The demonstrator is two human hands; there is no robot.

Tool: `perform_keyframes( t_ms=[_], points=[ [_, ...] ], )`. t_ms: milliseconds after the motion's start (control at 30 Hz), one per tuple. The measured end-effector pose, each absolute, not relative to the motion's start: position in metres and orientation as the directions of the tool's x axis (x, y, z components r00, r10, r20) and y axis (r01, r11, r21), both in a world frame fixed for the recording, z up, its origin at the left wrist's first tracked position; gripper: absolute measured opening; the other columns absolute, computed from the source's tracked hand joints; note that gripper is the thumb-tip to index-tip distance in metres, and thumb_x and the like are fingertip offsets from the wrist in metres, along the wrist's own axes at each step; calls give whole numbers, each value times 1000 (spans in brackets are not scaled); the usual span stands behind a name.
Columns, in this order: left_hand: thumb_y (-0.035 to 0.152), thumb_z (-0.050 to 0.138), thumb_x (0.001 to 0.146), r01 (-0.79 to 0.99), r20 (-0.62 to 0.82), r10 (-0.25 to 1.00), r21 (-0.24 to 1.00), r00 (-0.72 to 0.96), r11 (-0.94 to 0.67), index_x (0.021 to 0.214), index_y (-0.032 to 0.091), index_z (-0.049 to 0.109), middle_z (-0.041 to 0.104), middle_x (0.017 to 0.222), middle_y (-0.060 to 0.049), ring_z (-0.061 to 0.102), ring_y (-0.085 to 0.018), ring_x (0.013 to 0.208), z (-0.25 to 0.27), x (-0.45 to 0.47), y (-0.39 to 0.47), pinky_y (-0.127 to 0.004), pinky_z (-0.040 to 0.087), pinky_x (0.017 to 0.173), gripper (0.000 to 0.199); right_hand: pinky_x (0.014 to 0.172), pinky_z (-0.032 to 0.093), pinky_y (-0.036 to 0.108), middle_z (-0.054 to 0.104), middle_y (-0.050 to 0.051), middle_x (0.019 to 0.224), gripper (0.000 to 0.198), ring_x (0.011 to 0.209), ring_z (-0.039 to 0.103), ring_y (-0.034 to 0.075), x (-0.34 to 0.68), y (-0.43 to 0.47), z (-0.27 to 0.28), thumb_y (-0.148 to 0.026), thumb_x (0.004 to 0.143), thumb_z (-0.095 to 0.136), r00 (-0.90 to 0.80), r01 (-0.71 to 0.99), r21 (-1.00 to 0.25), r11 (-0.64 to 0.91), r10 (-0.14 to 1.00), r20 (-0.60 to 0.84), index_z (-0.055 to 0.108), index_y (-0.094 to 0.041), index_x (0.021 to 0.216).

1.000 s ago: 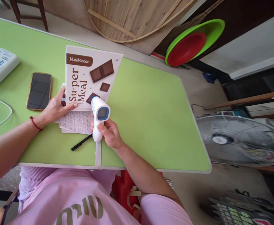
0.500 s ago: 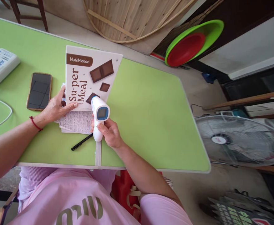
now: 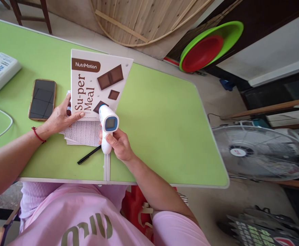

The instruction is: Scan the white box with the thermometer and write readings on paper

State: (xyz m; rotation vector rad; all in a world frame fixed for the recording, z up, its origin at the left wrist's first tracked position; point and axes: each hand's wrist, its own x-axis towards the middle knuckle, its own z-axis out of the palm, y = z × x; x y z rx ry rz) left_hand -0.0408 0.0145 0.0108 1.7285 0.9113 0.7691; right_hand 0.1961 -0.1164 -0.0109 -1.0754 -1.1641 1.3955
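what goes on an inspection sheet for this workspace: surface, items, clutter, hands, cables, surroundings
Surface: green tabletop with a pale rim
Items: NutriMotion box; infrared thermometer overlapping its lower right corner in view
Clutter: smartphone, black pen, paper sheets partly hidden by the box, labelled white device
Hands: left hand holds the box's lower left corner; right hand grips the thermometer's handle
Cables: white cable curving across the tabletop at left
Surroundings: fan, green basin, red basin, round wooden panel

The green tabletop (image 3: 165, 136) supported a white labelled device (image 3: 7, 72) at left, with a white cable (image 3: 12, 121) nearer. A phone (image 3: 42, 99) lay right of the device; printed sheets (image 3: 81, 134) lay farther right, with a black pen (image 3: 89, 154) just nearer.
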Motion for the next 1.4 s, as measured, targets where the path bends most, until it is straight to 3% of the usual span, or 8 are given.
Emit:
perform_keyframes(
  t_ms=[667, 1167, 1400],
  points=[
    [81, 88, 83, 211, 115, 856, 945, 504, -251, 131, 23, 58, 73, 92, -7, 58, -13, 44, 4, -42, 17, -22, 41, 32, 81, 58, 56, 33, 71, -1, 75, 52, 64, 64, 17, 199, -113, -7, -71, 79, 90, -50, -132, -991, -35, 998, -28, 69, -25, 94],
    [82, 90, 81, 230, 66, 875, 953, 481, -198, 119, 24, 57, 67, 81, -2, 61, -14, 48, 7, -43, 17, -21, 42, 34, 77, 61, 60, 34, 70, -2, 77, 53, 64, 62, 16, 199, -111, -6, -69, 76, 93, -40, -132, -991, -38, 999, -33, 68, -27, 96],
    [85, 93, 74, 176, 27, 880, 976, 473, -124, 116, 23, 53, 71, 97, -7, 61, -12, 50, 10, -40, 15, -21, 45, 34, 85, 62, 58, 34, 70, -1, 78, 49, 65, 62, 16, 205, -111, -7, -67, 79, 91, -15, -78, -997, 7, 1000, 8, 71, -25, 95]
  ],
)
